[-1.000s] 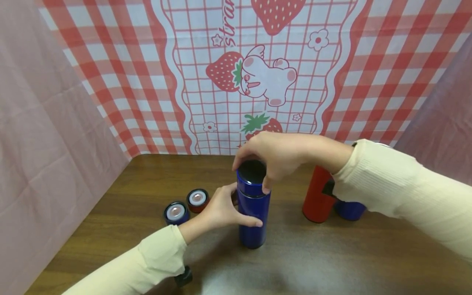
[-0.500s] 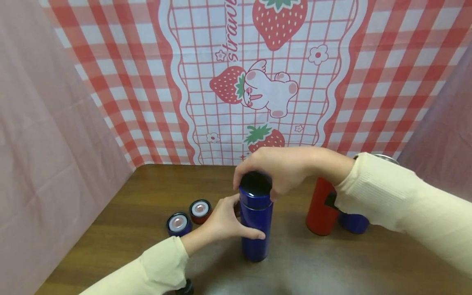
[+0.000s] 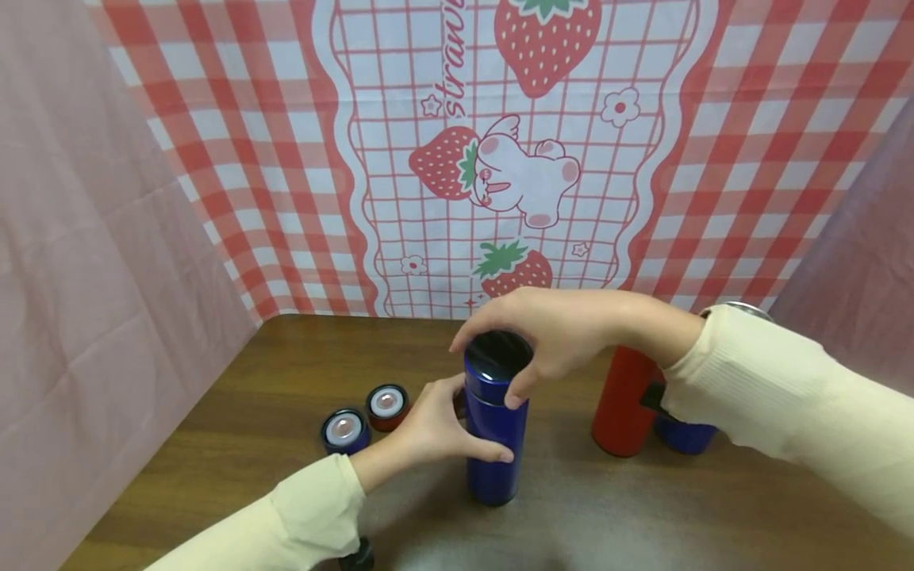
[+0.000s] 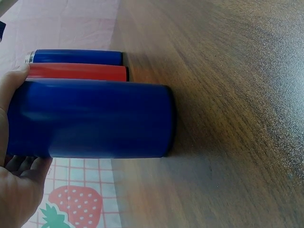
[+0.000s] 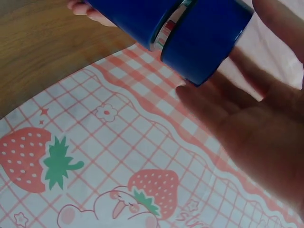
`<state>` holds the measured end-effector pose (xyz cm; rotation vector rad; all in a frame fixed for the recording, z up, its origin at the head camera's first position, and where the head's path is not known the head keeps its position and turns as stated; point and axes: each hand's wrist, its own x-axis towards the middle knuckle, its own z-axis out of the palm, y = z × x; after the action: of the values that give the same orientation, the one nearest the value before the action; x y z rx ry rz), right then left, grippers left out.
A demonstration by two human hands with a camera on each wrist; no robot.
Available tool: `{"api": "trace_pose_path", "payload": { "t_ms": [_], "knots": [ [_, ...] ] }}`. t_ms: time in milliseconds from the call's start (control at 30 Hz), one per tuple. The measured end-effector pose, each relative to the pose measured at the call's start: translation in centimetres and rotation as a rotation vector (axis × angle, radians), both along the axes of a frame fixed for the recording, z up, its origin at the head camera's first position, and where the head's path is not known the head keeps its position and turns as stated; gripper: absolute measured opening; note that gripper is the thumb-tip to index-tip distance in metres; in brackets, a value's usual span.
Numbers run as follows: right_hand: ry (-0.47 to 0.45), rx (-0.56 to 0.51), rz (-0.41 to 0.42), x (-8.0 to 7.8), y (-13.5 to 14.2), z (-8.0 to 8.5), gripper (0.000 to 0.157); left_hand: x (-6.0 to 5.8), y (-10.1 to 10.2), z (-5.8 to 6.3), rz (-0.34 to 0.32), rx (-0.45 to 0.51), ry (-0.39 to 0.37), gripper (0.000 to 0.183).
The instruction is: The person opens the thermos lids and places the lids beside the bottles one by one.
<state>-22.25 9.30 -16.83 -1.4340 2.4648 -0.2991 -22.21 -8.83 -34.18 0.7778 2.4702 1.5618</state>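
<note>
A blue thermos flask (image 3: 494, 468) stands upright at mid table, with a black-topped blue lid (image 3: 489, 379) on it. My left hand (image 3: 432, 416) grips the flask's body, thumb across the front and fingers behind; in the left wrist view the flask (image 4: 95, 118) fills the middle. From above, my right hand (image 3: 550, 337) curves its fingers round the lid, thumb at the front. The right wrist view shows space between palm and lid (image 5: 204, 42), and a silver strip between lid and body. How firmly the fingers touch is unclear.
Two lids lie upside down at left: a blue-rimmed lid (image 3: 344, 430) and a red-rimmed lid (image 3: 388, 404). A red flask (image 3: 621, 412) and another blue flask (image 3: 685, 434) stand behind my right forearm. Strawberry-print cloth (image 3: 500, 159) hangs at the table's (image 3: 286, 373) back.
Since half a second ago my right thumb has shifted left across the lid's front and the fingers look a little wider. The left hand keeps its hold. The head view has tilted slightly.
</note>
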Motion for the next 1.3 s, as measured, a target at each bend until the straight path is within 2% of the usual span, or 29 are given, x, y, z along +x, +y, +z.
{"api": "trace_pose_path", "payload": {
  "t_ms": [133, 233, 367, 533, 833, 1300],
  "knots": [
    [0.091, 0.009, -0.076, 0.4, -0.2, 0.2, 0.054, 0.0, 0.0, 0.0, 0.004, -0.001, 0.007, 0.067],
    [0.142, 0.044, -0.173, 1.0, -0.7, 0.6, 0.055, 0.1, 0.0, 0.1, 0.009, -0.005, 0.01, 0.068],
    [0.174, 0.088, -0.288, 1.6, -1.6, 0.8, 0.058, 0.0, 0.0, 0.2, 0.009, -0.008, 0.009, 0.069],
    [0.2, 0.106, -0.349, 1.8, -2.3, 0.7, 0.057, 0.0, -0.1, 0.1, 0.007, -0.014, 0.001, 0.071],
    [0.156, 0.115, -0.34, 1.8, -2.2, 0.8, 0.044, -0.1, -0.2, 0.0, -0.009, -0.014, -0.035, 0.071],
    [0.136, 0.137, -0.246, 1.5, -1.9, 1.2, 0.043, -0.1, -0.2, 0.0, 0.002, -0.028, -0.023, 0.068]
  ]
}}
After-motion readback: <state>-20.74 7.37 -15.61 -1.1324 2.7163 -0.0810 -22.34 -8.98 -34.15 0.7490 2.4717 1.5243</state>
